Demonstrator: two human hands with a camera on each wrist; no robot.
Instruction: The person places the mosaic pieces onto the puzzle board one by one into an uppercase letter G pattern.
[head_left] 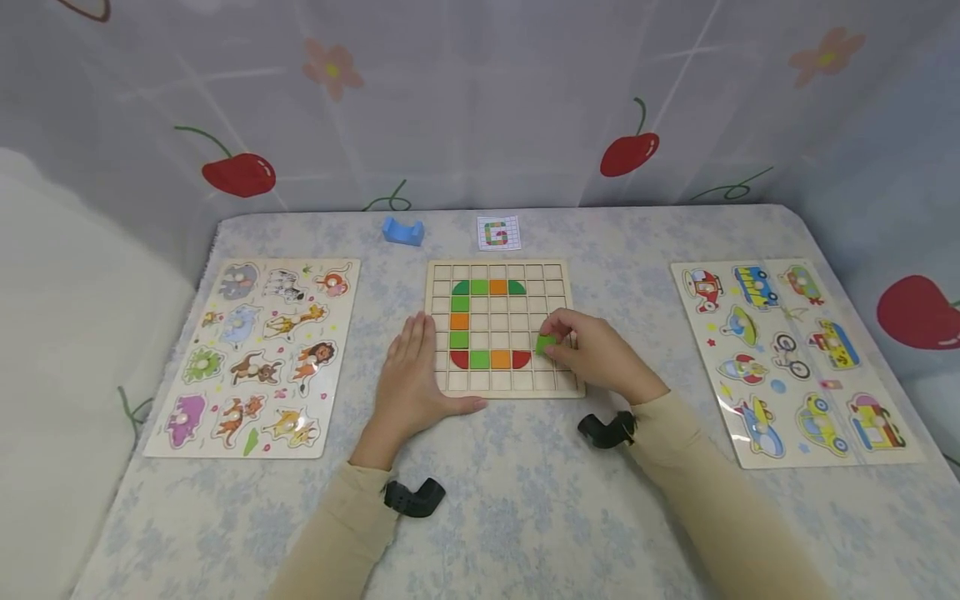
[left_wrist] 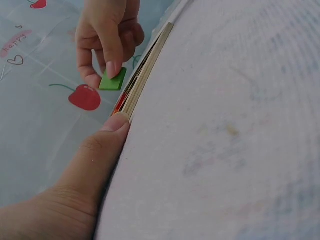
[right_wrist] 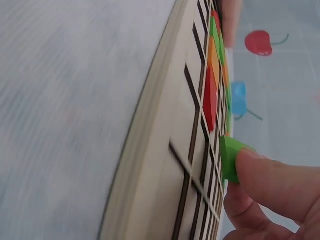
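A square wooden grid board [head_left: 558, 383] lies in the middle of the table. Green, orange and red tiles form a C on it, with rounded dark green corner pieces on top and rounded red ones [head_left: 521, 359] below. My left hand [head_left: 411, 375] rests at the board's left side, fingers straight along it and thumb against the near edge. Between thumb and fingers, my right hand [head_left: 596, 350] pinches a green square tile [right_wrist: 230, 157], tilted close over the cells right of the lower red piece. In the left wrist view the green tile [left_wrist: 112, 80] appears beside the board's edge.
Behind the board lie a small pattern card [head_left: 498, 234] and a blue holder [head_left: 402, 232]. An animal puzzle board [head_left: 258, 358] lies to the left, a vehicle puzzle board [head_left: 795, 358] to the right. A printed curtain [head_left: 465, 100] hangs along the table's far edge.
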